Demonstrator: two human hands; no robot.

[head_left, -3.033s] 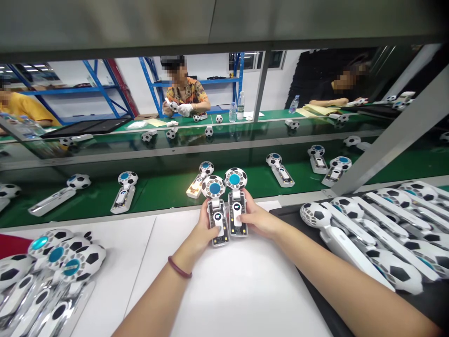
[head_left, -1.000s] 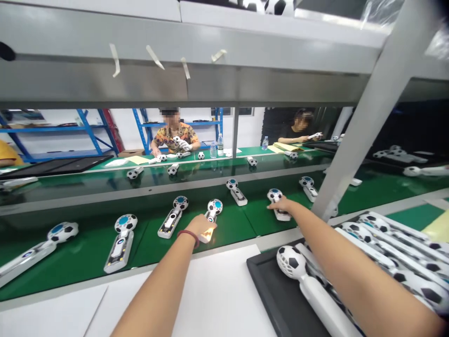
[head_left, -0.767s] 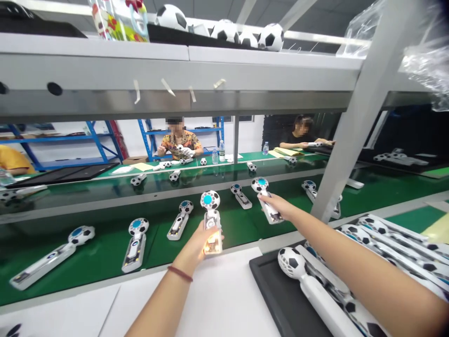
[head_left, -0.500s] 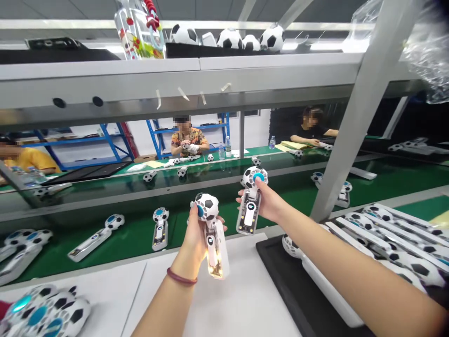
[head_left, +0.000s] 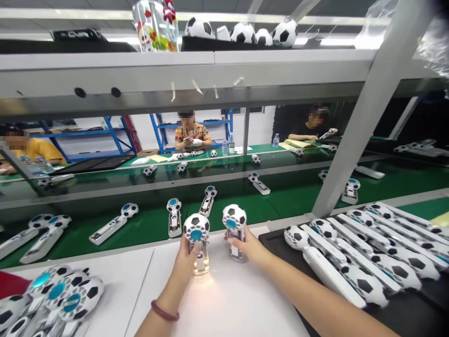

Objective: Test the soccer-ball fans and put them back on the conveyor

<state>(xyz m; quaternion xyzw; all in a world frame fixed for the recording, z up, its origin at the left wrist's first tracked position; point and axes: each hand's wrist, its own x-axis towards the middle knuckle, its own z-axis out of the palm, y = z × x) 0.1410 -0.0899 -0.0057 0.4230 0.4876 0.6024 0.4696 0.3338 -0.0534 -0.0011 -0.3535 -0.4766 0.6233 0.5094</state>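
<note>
Over the white table (head_left: 245,299), each hand's fingers clamp one football-headed fan: left hand (head_left: 185,256), right hand (head_left: 247,244).

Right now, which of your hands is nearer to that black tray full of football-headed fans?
The right hand. It holds a fan just beside the black tray at its near-left corner. The left hand holds a lit fan farther left, over the white mat.

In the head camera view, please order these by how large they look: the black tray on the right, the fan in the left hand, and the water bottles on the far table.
1. black tray, by far.
2. fan in the left hand.
3. water bottles, tiny; being farthest away, their true size is unsure.
</note>
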